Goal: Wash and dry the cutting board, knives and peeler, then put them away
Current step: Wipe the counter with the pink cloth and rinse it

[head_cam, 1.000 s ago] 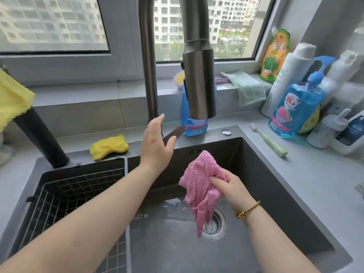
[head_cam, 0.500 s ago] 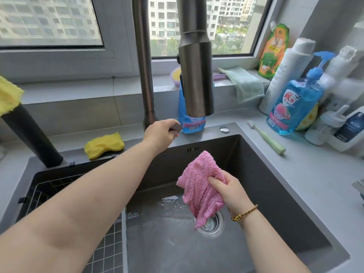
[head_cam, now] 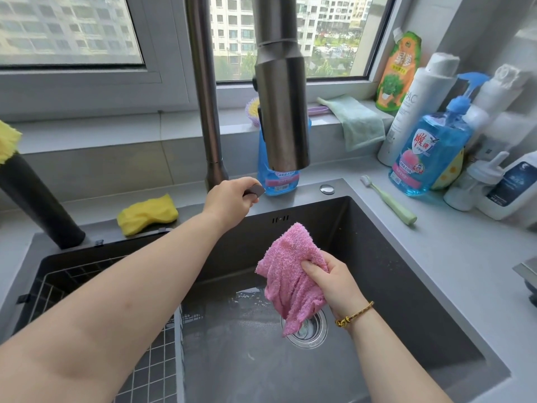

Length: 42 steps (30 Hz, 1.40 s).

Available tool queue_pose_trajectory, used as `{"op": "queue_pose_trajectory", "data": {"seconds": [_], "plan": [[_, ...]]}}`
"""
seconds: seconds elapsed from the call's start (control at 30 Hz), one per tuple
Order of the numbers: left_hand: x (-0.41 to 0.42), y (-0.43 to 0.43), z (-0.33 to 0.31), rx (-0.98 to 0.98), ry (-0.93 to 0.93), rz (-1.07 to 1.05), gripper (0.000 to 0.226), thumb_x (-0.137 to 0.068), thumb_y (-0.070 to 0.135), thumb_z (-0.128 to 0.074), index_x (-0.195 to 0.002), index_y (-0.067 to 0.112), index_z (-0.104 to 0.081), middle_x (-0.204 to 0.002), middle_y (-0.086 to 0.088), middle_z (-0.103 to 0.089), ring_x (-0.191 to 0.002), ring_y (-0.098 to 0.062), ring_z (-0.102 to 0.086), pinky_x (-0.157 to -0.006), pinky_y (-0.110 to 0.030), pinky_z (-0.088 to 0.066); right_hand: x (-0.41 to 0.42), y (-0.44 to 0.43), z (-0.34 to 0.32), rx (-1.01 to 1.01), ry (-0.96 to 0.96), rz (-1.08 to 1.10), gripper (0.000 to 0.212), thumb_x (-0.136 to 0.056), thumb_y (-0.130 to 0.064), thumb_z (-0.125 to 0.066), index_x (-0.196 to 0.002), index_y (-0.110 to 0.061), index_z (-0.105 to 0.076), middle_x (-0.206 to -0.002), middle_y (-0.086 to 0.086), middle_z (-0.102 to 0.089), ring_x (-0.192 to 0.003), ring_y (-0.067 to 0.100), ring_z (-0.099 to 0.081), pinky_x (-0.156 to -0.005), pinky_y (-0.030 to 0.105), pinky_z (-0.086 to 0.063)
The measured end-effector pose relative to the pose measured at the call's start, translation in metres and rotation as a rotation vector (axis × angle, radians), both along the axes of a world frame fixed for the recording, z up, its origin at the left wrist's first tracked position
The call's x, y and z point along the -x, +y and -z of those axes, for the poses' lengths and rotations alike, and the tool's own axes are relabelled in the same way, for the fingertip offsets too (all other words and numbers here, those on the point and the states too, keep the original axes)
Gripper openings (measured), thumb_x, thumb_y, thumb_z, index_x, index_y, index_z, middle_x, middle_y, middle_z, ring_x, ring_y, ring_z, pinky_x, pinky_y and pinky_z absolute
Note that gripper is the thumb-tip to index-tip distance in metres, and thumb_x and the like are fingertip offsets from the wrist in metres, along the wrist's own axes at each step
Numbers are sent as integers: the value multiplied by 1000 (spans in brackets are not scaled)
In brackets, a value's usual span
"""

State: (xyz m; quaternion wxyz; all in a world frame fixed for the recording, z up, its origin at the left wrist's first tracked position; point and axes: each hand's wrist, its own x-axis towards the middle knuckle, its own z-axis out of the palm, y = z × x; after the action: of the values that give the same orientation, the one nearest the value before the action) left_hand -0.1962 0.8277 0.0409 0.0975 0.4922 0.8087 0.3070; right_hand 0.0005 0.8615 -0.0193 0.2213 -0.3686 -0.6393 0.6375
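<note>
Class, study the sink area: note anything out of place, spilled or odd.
A green toothbrush lies loose on the counter right of the sink, odd for a kitchen. Nothing looks spilled or damaged.

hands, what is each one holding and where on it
The right hand grips the pink cloth by its bunched right edge; the left hand pinches the faucet lever just short of its tip.

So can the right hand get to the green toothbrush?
Probably yes: the toothbrush lies on bare counter beside the sink, with nothing between, though the right hand is gripping the pink cloth.
</note>
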Motion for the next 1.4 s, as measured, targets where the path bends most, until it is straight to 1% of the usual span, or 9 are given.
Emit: {"op": "queue_pose_trajectory", "data": {"seconds": [0.37, 0.67, 0.8, 0.87, 0.97, 1.03, 1.13, 1.3, 1.4], "plan": [[-3, -1, 1, 0, 31, -3, 22, -93, 8, -50, -112, 9, -61, -110, -9, -65, -100, -25, -58, -77, -23, -39, 1, 1, 3, 6, -8, 2, 13, -90, -15, -52, -88, -27, -57, -90, -4, -60, -91, 13, -58, -80, 28, -51], [-5, -1, 4, -1, 13, -15, 31, -94, 11, -48, -125, 12, -53, -122, -7, -60, -110, -24, -56, -89, -26, -43, 6, -7, 7, 46, -13, -40, 15, -90, -12, -53, -86, -26, -58, -91, 0, -62, -98, 23, -59, -89, 39, -50], [-11, -24, 12, -240, 2, -53, 39, -90, 7, -53, -129, 4, -50, -129, -11, -55, -121, -24, -49, -98, -23, -34, 9, -12, 11, 104, -9, -104, 13, -91, -13, -51, -90, -25, -57, -95, 4, -61, -100, 26, -59, -92, 42, -49], [-21, -41, 25, -315, -138, -95, 31, -90, 8, -54, -120, 4, -57, -117, -10, -60, -111, -22, -54, -91, -19, -34, 11, -14, 15, 120, -21, -140, 11, -91, -13, -51, -92, -24, -54, -95, 3, -60, -96, 23, -59, -92, 42, -49], [-47, -59, 42, -19, -597, -75, 33, -90, 23, -55, -123, 17, -54, -112, 3, -57, -102, -9, -53, -84, -17, -36, 15, -17, 18, 197, 14, -177, 6, -88, -16, -58, -91, -20, -56, -93, 6, -61, -89, 22, -59, -91, 43, -47], [-61, -67, 52, 180, -795, 4, 17, -87, 29, -60, -104, 30, -61, -104, 8, -64, -87, 0, -59, -70, -12, -45, 16, -19, 21, 226, 25, -194, 9, -84, -17, -61, -93, -16, -58, -93, 8, -62, -87, 22, -60, -88, 41, -49], [-69, -73, 59, 121, -971, -31, 8, -84, 21, -65, -79, 27, -65, -79, 7, -67, -62, 3, -64, -52, -9, -47, 13, -18, 24, 332, 58, -217, 14, -81, -8, -65, -92, -12, -57, -86, 6, -63, -77, 16, -63, -74, 30, -53], [-62, -71, 65, 4, -1038, -190, 6, -87, 22, -61, -82, 20, -63, -86, -7, -68, -80, -19, -65, -74, -32, -54, 2, -16, 38, 294, -143, -283, 32, -60, -14, -63, -91, -11, -55, -82, 7, -61, -68, 14, -62, -63, 26, -50], [-61, -76, 69, -50, -1237, -166, 5, -87, 14, -58, -89, 12, -62, -83, -8, -67, -75, -21, -66, -66, -31, -55, 0, -17, 44, 444, 53, -84, 18, -73, -8, -63, -90, -6, -58, -79, 11, -63, -65, 15, -62, -60, 25, -52]]}}
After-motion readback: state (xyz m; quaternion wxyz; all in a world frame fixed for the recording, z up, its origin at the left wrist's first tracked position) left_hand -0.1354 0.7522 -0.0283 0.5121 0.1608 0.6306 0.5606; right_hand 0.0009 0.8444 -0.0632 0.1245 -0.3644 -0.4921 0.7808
